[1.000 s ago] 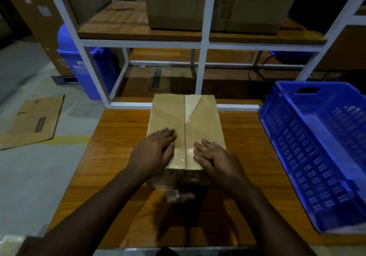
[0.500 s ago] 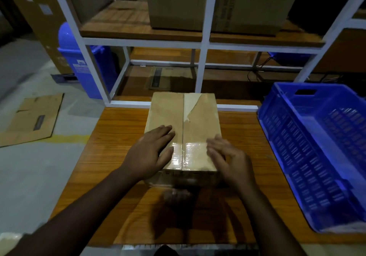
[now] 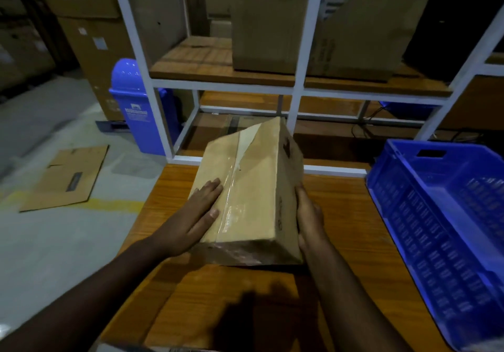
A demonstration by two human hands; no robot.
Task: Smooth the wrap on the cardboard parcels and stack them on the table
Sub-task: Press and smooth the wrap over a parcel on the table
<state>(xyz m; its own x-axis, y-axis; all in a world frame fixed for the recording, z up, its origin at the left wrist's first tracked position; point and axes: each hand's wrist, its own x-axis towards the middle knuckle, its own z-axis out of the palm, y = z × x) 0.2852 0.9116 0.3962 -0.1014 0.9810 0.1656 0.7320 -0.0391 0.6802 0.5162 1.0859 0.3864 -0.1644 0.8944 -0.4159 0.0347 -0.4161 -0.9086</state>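
A cardboard parcel (image 3: pixel 253 185) wrapped in clear film, with a taped seam down its top, is tilted up on the wooden table (image 3: pixel 341 215), its right side raised. My left hand (image 3: pixel 196 215) lies flat with straight fingers on the left part of its top face. My right hand (image 3: pixel 309 218) is pressed against the parcel's right side face, fingers stretched along it. No other parcel shows on the table.
A large blue plastic crate (image 3: pixel 441 231) stands on the table's right side. A white-framed shelf rack (image 3: pixel 302 87) with big cartons rises behind the table. A blue bin (image 3: pixel 139 111) and a flattened carton (image 3: pixel 65 177) are on the floor at left.
The parcel lay flat with both hands on its top. My right hand slid off to its right side, and the parcel now tips up toward the left.
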